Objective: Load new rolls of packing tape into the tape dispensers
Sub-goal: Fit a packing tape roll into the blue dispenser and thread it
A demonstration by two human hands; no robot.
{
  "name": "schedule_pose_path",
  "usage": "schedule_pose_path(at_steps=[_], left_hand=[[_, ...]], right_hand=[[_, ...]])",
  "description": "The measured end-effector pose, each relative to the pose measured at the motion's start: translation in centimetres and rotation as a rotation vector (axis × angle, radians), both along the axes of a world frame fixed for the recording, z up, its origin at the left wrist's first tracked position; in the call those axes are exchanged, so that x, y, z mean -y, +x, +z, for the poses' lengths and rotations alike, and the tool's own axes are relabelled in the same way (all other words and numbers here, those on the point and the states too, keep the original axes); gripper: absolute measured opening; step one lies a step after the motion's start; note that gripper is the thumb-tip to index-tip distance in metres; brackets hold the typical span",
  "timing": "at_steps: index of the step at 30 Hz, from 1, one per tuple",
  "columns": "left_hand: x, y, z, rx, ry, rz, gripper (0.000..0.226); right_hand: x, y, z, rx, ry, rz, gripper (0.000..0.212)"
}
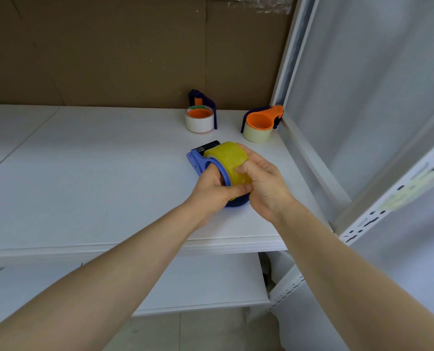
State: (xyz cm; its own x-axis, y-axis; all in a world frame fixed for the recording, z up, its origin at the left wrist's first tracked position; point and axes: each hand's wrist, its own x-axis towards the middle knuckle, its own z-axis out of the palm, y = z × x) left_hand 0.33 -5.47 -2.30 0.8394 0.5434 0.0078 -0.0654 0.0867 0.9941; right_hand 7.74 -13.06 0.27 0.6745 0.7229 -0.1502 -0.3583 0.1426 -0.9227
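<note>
Blue dispenser [198,162] with yellow tape roll [227,158] sits on white shelf [109,173], held between both hands: left hand [211,191] grips the dispenser, right hand [264,183] grips the roll.

Yellowish tape roll [226,160] seated upright on blue dispenser [198,162], mid-shelf; two loaded orange-core dispensers [202,115] [260,121] behind.

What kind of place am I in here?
Likely a storeroom or packing area: a white shelf on a slotted upright, a cardboard sheet behind it, and a dispenser with a white roll at the back. Your left hand grips the blue dispenser, your right hand its yellow roll.
</note>
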Motion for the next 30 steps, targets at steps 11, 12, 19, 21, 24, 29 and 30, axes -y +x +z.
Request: schedule_pose_path(at_steps=[11, 12, 19, 21, 24, 29, 30], left_hand=[[-0.3, 0.8, 0.2, -0.023, 0.015, -0.002, 0.048], [-0.3, 0.8, 0.1, -0.022, 0.013, -0.005, 0.047], [-0.5, 1.0, 0.3, -0.017, -0.007, -0.015, 0.045], [-0.6, 0.9, 0.4, -0.012, -0.015, -0.018, 0.044], [-0.6, 0.8, 0.4, -0.004, -0.028, -0.011, 0.043], [-0.6, 0.5, 0.4, 0.01, -0.033, -0.009, 0.04], [-0.6, 0.5, 0.4, 0.011, -0.033, -0.012, 0.04]], right_hand=[[-0.9, 0.8, 0.3, 0.017, -0.063, -0.05, 0.043], [-0.8, 0.9, 0.4, 0.015, -0.061, -0.046, 0.043], [-0.7, 1.3, 0.4, -0.003, -0.027, -0.003, 0.043], [-0.7, 1.2, 0.3, -0.011, -0.015, -0.001, 0.045], [-0.7, 1.1, 0.3, -0.022, 0.001, 0.001, 0.047], [-0.8, 0.7, 0.3, -0.024, 0.014, 0.005, 0.05], [-0.8, 0.6, 0.2, -0.03, 0.019, 0.009, 0.051]])
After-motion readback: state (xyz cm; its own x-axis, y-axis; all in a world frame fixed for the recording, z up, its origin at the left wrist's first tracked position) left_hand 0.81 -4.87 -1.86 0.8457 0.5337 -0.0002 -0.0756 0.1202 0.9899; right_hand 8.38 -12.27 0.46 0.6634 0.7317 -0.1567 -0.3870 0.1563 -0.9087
